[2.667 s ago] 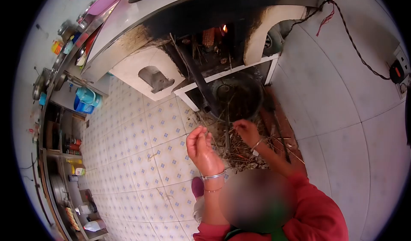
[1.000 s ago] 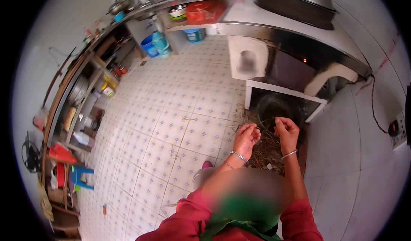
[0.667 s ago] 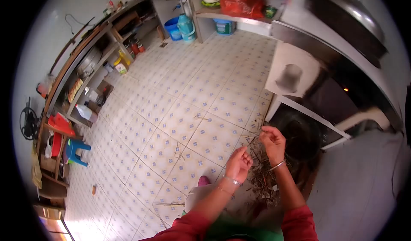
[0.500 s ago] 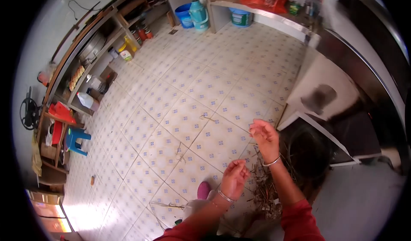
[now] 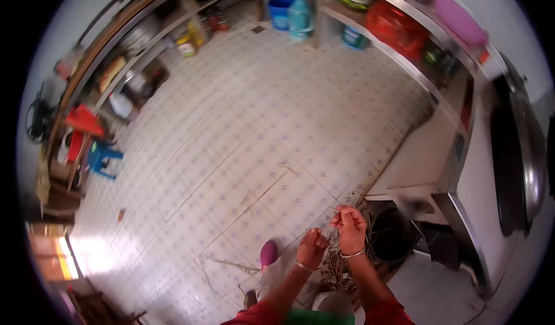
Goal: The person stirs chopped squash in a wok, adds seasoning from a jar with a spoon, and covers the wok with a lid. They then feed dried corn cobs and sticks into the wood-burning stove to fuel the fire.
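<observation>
My left hand (image 5: 312, 248) is closed, its fingers curled together above the tiled floor; anything inside them is hidden. Just to its right and slightly higher, my right hand (image 5: 350, 227) pinches what looks like a thin pale stick (image 5: 335, 209), whose tip pokes out at the left. The two hands are close but apart, each with a bracelet at the wrist. Beneath and beside them lies a heap of dry twigs (image 5: 335, 270). A dark round opening or vessel (image 5: 392, 235) sits right of my right hand.
A white stove block (image 5: 422, 157) with a large wok (image 5: 517, 163) stands at right. Shelves (image 5: 139, 59) line the left wall, with a blue stool (image 5: 104, 158) near them. A blue bucket (image 5: 280, 16) and a thermos (image 5: 299, 19) stand at the back. Long twigs (image 5: 231, 265) lie near my shoe.
The view has swung right, showing more of the stove and wok. My hands now sit lower and closer together, and the fingers of both are curled more tightly.
</observation>
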`<state>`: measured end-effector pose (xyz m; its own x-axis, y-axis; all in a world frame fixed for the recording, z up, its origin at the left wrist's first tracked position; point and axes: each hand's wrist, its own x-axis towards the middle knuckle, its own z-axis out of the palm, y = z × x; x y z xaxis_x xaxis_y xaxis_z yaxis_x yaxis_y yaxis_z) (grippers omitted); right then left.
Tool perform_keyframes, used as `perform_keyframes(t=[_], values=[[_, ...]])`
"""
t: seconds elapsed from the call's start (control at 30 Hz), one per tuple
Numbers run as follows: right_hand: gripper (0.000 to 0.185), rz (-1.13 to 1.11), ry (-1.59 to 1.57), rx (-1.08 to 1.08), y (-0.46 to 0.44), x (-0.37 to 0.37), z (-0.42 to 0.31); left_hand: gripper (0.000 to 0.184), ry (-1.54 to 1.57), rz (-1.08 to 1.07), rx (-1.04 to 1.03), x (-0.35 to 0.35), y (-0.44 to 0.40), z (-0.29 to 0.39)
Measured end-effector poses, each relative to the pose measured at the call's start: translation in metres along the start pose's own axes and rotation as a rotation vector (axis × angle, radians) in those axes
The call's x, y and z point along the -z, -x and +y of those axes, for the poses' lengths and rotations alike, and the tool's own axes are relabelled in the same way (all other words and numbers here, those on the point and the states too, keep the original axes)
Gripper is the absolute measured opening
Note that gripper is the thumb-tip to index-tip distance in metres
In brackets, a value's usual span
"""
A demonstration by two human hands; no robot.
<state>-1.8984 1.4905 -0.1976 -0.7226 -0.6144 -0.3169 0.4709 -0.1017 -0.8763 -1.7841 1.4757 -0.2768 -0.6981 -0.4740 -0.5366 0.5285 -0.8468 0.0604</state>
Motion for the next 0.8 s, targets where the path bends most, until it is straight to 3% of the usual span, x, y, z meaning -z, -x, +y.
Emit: perform_keyframes(t=[0.2,0.37,0.47,0.67,0.8], values=[[0.018,-0.100,-0.030,-0.144,0.038,-0.088,-0.056,0.010,-0.171,0.109,-0.223,-0.128,0.071,0.085],[0.019,-0.208,-0.017,-0.177,0.071,-0.171,-0.119,0.012,-0.094,0.122,-0.368,-0.202,0.139,0.155],[0.015,-0.227,0.031,-0.152,0.080,-0.214,-0.155,0.017,-0.097,0.176,-0.342,-0.251,0.175,0.180],[0.017,-0.257,0.035,-0.155,0.081,-0.299,-0.214,0.018,-0.025,0.030,-0.233,-0.333,0.206,0.246],[0.017,-0.297,0.052,-0.119,0.071,-0.358,-0.237,0.017,-0.102,0.000,-0.305,-0.367,0.196,0.307]])
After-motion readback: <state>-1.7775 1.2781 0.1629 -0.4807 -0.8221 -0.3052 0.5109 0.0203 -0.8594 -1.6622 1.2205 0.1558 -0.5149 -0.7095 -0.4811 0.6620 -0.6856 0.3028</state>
